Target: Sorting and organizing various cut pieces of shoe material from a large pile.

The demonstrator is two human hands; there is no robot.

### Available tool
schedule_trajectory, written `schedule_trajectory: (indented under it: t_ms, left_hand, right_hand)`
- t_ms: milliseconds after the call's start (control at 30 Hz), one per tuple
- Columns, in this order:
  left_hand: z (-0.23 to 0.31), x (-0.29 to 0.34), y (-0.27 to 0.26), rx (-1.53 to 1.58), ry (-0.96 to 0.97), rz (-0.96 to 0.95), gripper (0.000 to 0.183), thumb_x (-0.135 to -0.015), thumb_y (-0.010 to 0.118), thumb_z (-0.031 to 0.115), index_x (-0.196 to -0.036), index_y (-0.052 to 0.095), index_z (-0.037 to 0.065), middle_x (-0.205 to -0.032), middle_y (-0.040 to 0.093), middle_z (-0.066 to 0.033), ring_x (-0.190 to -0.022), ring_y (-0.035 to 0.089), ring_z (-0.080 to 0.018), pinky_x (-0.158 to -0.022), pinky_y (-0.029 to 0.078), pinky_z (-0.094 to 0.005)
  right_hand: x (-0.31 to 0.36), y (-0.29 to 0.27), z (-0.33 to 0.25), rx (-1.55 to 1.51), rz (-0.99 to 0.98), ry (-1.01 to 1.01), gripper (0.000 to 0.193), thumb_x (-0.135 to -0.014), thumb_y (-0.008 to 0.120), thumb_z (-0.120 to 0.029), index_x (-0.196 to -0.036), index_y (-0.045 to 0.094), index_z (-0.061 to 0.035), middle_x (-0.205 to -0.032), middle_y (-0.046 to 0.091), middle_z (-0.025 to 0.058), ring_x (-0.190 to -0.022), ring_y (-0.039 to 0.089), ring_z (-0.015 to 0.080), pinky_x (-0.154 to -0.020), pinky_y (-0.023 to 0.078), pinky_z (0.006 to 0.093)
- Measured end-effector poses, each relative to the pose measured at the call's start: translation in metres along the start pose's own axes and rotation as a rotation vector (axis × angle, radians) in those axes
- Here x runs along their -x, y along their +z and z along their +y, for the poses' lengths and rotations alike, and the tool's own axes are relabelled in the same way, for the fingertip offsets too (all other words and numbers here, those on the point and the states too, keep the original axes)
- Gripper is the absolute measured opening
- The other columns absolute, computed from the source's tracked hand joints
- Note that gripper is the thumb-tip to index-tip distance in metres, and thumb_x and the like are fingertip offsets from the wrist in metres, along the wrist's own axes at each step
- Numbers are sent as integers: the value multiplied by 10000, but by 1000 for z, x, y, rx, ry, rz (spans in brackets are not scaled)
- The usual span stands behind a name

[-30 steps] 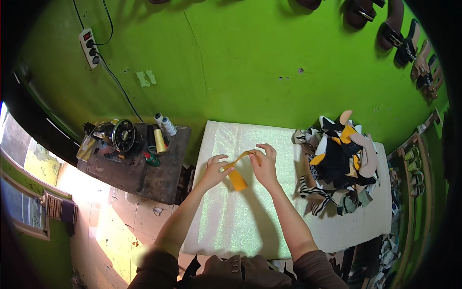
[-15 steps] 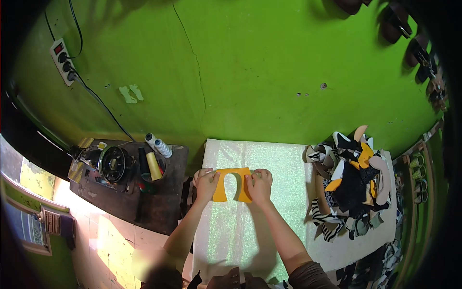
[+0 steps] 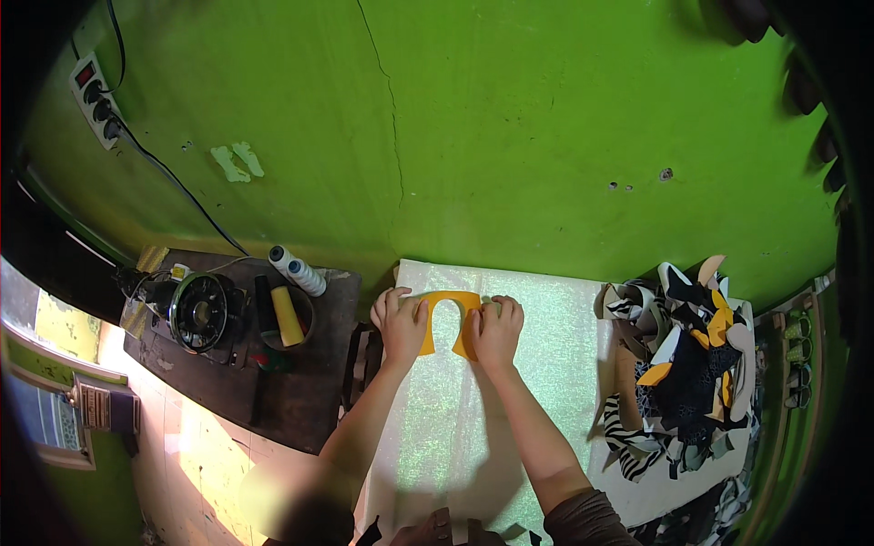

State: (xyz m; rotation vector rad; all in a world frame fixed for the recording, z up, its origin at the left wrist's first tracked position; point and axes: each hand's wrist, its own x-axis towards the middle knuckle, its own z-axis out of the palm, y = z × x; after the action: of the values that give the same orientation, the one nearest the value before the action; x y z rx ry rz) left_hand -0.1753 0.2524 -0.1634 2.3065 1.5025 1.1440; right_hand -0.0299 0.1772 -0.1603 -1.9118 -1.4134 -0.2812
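Observation:
An orange-yellow, arch-shaped cut piece (image 3: 452, 296) of sheet material is at the far middle part of a white shimmering sheet (image 3: 455, 428). My left hand (image 3: 401, 328) grips its left side, fingers curled and thumb toward the cut-out. On the opposite side, my right hand (image 3: 497, 333) holds the right edge in a similar way. The undersides of the fingers are hidden. The piece's open end faces me, and the sheet shows through the gap. Whether the piece lies fully flat on the sheet I cannot tell.
On the right of the table lies a heap of offcuts (image 3: 683, 391), black, zebra-striped, yellow and beige. A dark table (image 3: 291, 400) at left bears a sewing machine (image 3: 198, 312) and thread cones (image 3: 305, 276). A green wall (image 3: 510, 136) rises behind, with a power strip (image 3: 95, 102).
Both hands and the yellow piece have moved slightly away from me, toward the far edge of the sheet. The whole view has shifted a little. The grip stays on both sides.

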Motion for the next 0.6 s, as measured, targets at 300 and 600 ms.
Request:
schedule_trajectory:
  t_ms: [300, 600]
  left_hand:
    - [2, -10, 13, -216, 93, -172, 467, -864, 530, 303, -1226, 473, 13, -1345, 385, -102, -1277, 314, -283, -1058, 197, -457]
    - [-12, 17, 27, -349, 240, -465, 572, -900, 417, 372, -1369, 349, 53, -1462, 269, -82, -1361, 213, -197, -1107, 130, -442]
  right_hand:
    - [-12, 18, 0, 146, -148, 69, 491, -848, 515, -214, -1277, 418, 3, -1330, 409, 181, -1285, 330, 315, -1064, 206, 508]
    - [16, 39, 3, 134, -481, 11, 559, -900, 407, -292, -1370, 308, -7, -1455, 261, 147, -1350, 243, 279, -1078, 171, 513]
